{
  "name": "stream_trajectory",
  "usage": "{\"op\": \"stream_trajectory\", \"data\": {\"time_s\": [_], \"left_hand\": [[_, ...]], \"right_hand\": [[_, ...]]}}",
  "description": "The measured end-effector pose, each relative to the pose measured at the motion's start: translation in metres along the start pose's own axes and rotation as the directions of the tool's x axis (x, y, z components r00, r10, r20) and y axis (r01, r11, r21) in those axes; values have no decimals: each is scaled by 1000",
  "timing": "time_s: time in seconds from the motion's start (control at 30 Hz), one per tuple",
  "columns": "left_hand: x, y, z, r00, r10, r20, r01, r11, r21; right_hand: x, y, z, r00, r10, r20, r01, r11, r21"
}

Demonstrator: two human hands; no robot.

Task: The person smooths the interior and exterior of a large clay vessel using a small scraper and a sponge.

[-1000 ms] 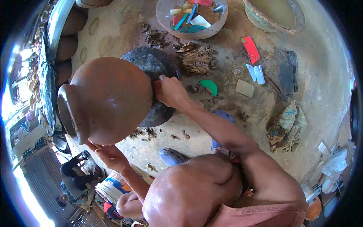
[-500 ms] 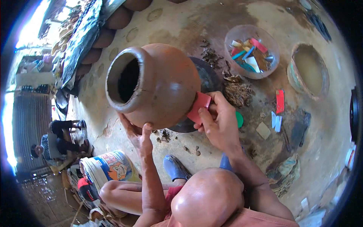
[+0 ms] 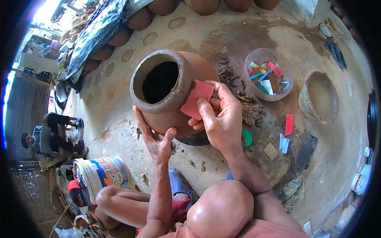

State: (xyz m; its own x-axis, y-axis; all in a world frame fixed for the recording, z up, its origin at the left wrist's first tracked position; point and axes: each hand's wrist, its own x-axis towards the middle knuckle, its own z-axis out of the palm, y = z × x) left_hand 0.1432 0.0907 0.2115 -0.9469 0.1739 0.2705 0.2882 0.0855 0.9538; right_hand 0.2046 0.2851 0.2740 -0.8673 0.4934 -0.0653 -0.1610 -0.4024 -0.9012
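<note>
A round brown clay pot (image 3: 194, 67) with a thick, rough-edged rim is tilted so that its dark mouth faces left and up. My left hand (image 3: 156, 142) grips its near lower side, thumb and fingers spread against the wall. Between the thumb and fingers of my right hand (image 3: 222, 119) is a flat pink-red scraper (image 3: 196, 99). Its edge lies against the pot's shoulder, just below the rim. Under the pot a dark round base (image 3: 194, 139) shows in part; the rest is hidden.
A clear tub (image 3: 254, 89) of coloured scraps and a bucket of cloudy water (image 3: 321, 99) stand right. Clay shavings (image 3: 250, 111) lie beside the pot. Nearby are a red strip (image 3: 289, 124) and green ring (image 3: 247, 138). A painted bucket (image 3: 107, 172) stands left; a seated person (image 3: 55, 135) is farther off.
The scraper in my right hand has moved from the pot's lower side up to its shoulder near the rim. The pot's mouth has turned more toward me. My left hand still supports it.
</note>
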Motion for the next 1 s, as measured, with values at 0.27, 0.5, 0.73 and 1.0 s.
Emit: {"op": "stream_trajectory", "data": {"time_s": [0.27,0.5,0.73,1.0], "left_hand": [[-18,-1,17,990,91,-111,-62,967,246],[-62,23,49,983,89,-162,-18,917,399],[-68,6,3,964,174,-202,-102,941,324],[-6,-20,-28,999,20,47,-9,977,-213]], "right_hand": [[-9,-14,1,925,-372,-77,379,918,115],[10,-5,-61,852,-373,-367,368,926,-86],[-15,19,-70,855,-435,-281,343,882,-323],[-16,-6,-26,493,-645,584,836,164,-524]]}}
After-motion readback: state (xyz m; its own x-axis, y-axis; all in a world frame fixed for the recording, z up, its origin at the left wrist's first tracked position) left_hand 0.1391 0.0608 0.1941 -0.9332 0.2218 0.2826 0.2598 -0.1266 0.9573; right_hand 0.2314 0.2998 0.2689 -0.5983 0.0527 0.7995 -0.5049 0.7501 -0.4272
